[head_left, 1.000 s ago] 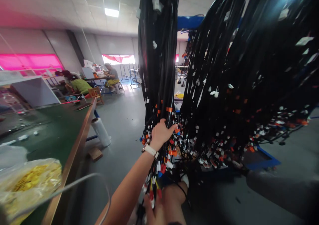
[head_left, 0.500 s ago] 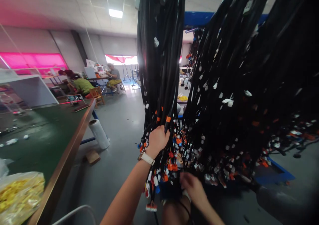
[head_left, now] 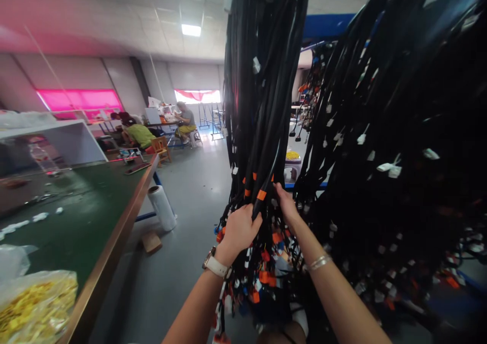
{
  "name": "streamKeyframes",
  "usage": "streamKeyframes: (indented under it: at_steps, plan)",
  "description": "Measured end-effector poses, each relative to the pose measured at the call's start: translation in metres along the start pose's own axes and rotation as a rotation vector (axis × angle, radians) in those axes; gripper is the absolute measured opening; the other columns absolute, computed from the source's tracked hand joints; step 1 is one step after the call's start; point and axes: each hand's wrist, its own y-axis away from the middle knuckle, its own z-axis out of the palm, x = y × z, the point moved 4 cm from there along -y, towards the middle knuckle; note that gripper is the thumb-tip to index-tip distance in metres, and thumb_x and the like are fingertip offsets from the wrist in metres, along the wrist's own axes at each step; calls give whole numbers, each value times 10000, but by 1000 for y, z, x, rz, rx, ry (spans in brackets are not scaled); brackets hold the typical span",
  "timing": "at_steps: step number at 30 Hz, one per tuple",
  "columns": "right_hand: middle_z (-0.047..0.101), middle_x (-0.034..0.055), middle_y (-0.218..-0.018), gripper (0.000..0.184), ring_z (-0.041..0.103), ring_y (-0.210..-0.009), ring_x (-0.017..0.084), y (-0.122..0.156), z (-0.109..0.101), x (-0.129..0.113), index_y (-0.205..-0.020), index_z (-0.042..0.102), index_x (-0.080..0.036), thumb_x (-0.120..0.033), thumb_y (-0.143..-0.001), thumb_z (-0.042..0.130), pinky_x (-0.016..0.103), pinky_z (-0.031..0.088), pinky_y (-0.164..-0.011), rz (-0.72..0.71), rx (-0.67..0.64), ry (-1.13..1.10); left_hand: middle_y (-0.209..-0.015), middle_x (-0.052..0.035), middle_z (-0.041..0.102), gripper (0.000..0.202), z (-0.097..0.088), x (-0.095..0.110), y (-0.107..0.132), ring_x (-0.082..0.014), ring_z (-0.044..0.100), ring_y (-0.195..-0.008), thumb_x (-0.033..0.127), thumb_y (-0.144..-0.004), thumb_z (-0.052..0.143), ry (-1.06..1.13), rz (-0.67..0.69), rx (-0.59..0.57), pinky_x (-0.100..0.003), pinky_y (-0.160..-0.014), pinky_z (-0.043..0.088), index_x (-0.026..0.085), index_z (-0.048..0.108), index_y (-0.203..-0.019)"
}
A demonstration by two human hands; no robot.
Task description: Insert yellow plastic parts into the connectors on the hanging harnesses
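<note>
A thick bundle of black cables (head_left: 262, 105) hangs down in front of me, with orange tape bands (head_left: 261, 195) and small white, orange and blue connectors (head_left: 262, 278) at its lower end. My left hand (head_left: 238, 230), a watch on its wrist, is closed around strands of the bundle just below the orange bands. My right hand (head_left: 286, 204), a bracelet on its wrist, reaches into the same bundle from the right, fingers pressed among the cables. A much larger mass of hanging black cables (head_left: 399, 131) fills the right side.
A long green-topped table with a wooden edge (head_left: 114, 232) runs along the left; a clear bag of yellow parts (head_left: 34, 303) lies at its near end. A roll of clear film (head_left: 163, 208) leans by the table on the grey floor. People sit at benches (head_left: 140, 133) far back.
My right hand has risen from below the connector ends up into the bundle beside my left hand. My left hand has closed on the strands. The view has shifted slightly right.
</note>
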Motion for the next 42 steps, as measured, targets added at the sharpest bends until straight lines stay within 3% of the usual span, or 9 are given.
streamKeyframes:
  at_steps: [4,8,12,16,23,28,37,40,42]
  plan:
    - [698,88,-777,458,644,-677,244,-16,-25,17,-974,635,-152,-519,-707,572,358,484,-606,55,127,167,-787,-29,621,187,5,-1,1,-178,603,-729,296,-866,384,8,-8,21,-261,-621,382,191,511,-776]
    - [669,83,-900,412,621,-758,235,-43,-30,23,-971,586,-193,-381,-614,668,332,446,-654,37,252,342,-774,-23,611,189,8,1,0,-176,600,-714,303,-866,386,2,-25,15,-260,-610,380,194,504,-767]
    - [660,50,-750,187,607,-727,233,-54,-29,29,-768,592,-215,-343,-638,634,320,412,-652,25,222,432,-790,-22,609,193,13,1,-1,-175,602,-741,299,-873,372,3,-20,17,-258,-638,393,195,510,-786]
    - [644,7,-698,154,591,-660,194,-49,-37,36,-756,574,-227,-355,-673,587,288,399,-612,-3,151,439,-829,-30,607,187,20,1,-3,-176,602,-757,297,-874,370,-18,-30,48,-262,-647,403,193,519,-830]
    - [583,-10,-626,307,523,-576,154,-11,-49,35,-732,535,-204,-508,-748,493,255,386,-536,-70,111,402,-870,-40,602,197,30,0,-7,-181,604,-759,313,-876,371,-81,-58,92,-269,-636,415,190,525,-866]
    - [570,13,-600,434,525,-582,174,17,-55,16,-696,541,-194,-607,-769,431,264,370,-529,-92,90,442,-928,-45,601,213,33,-4,-9,-184,607,-807,322,-887,357,-109,-62,95,-269,-671,428,192,522,-918]
    - [548,26,-561,345,522,-547,203,77,-52,-54,-692,550,-222,-534,-795,442,287,315,-520,-51,131,539,-954,-68,601,237,29,-4,-11,-193,611,-829,321,-890,366,-125,-109,61,-271,-691,440,170,533,-967]
    - [493,-19,-493,364,458,-467,161,108,-55,-85,-679,509,-234,-558,-816,414,273,316,-488,-52,92,472,-982,-72,598,246,28,-3,-10,-195,609,-866,325,-895,366,-111,-114,48,-274,-727,441,169,530,-993]
    - [447,-52,-446,319,412,-435,141,125,-59,-96,-684,486,-236,-538,-787,504,266,321,-480,-4,10,232,-1000,-79,596,254,29,-1,-10,-197,606,-892,324,-898,364,-103,-120,41,-277,-751,440,165,524,-1015]
